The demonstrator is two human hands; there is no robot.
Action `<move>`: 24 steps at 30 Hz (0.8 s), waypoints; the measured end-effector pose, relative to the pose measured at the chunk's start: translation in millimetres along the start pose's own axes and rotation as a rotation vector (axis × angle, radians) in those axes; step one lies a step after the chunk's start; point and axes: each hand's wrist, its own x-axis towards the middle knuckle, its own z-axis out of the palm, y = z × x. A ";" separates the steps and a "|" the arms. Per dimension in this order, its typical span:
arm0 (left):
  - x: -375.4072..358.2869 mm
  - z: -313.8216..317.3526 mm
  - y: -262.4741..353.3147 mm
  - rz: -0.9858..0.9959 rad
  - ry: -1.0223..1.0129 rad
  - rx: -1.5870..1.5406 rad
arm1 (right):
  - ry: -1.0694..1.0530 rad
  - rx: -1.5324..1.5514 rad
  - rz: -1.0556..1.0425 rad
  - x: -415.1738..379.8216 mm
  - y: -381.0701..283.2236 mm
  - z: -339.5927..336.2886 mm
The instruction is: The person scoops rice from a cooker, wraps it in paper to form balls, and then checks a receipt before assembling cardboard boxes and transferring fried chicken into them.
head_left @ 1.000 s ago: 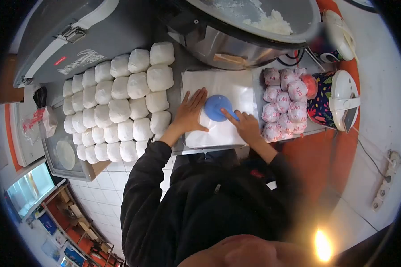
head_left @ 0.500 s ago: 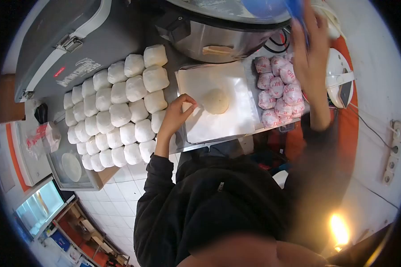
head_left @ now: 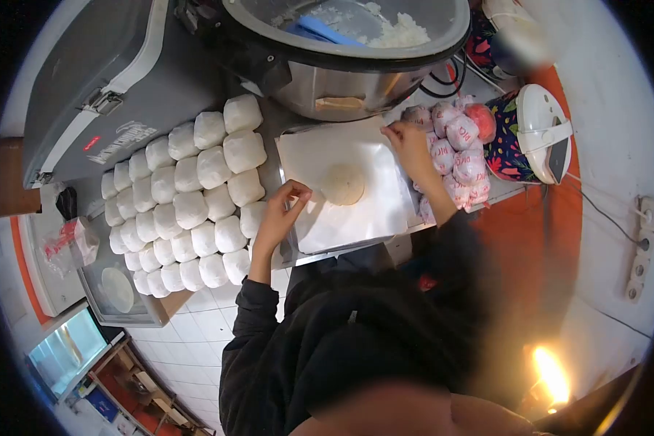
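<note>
A pale, rice-like round mound [head_left: 344, 184] lies on the top sheet of a stack of white wrapping paper [head_left: 334, 229]. To its left, my left hand [head_left: 280, 214] is over the stack's left edge, thumb and forefinger pressed together; what they pinch, if anything, I cannot tell. My right hand [head_left: 414, 152] is at the stack's far right corner, its fingertips closed on the paper's edge. Just right of that hand are several balls wrapped in red-printed paper [head_left: 461, 134]. Left of the stack, rows of white wrapped parcels [head_left: 196, 167] cover the counter.
A large steel cooker [head_left: 320, 83] behind the stack holds white rice [head_left: 403, 33] and a blue scoop [head_left: 323, 30]. A grey cool box [head_left: 174, 94] stands at the far left. At the right are a white-lidded, patterned container [head_left: 538, 131] and a power strip [head_left: 639, 269].
My right hand has come down from above the cooker to the paper's far right corner, letting go of the blue scoop, which now lies in the cooker. My left hand stays near the mound.
</note>
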 end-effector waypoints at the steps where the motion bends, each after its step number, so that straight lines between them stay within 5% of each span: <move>1: 6.7 -0.6 -1.1 0.028 0.002 0.038 | 0.001 0.004 -0.008 2.6 21.5 21.5; 3: 24.0 2.3 3.5 0.087 0.004 0.078 | 0.276 -0.051 -0.203 6.7 50.8 50.1; 10: 88.0 26.3 17.6 0.188 0.006 0.197 | 0.067 0.202 0.064 15.6 58.7 56.9; 16: 115.0 42.6 15.9 0.347 0.031 0.330 | 0.041 0.087 -0.142 -0.2 50.0 40.0; 18: 122.6 50.8 15.6 0.374 0.019 0.358 | 0.139 -0.017 -0.354 -3.2 41.2 32.9; 24: 139.6 71.2 13.2 0.527 0.006 0.583 | 0.155 0.263 -0.267 -14.0 51.6 31.5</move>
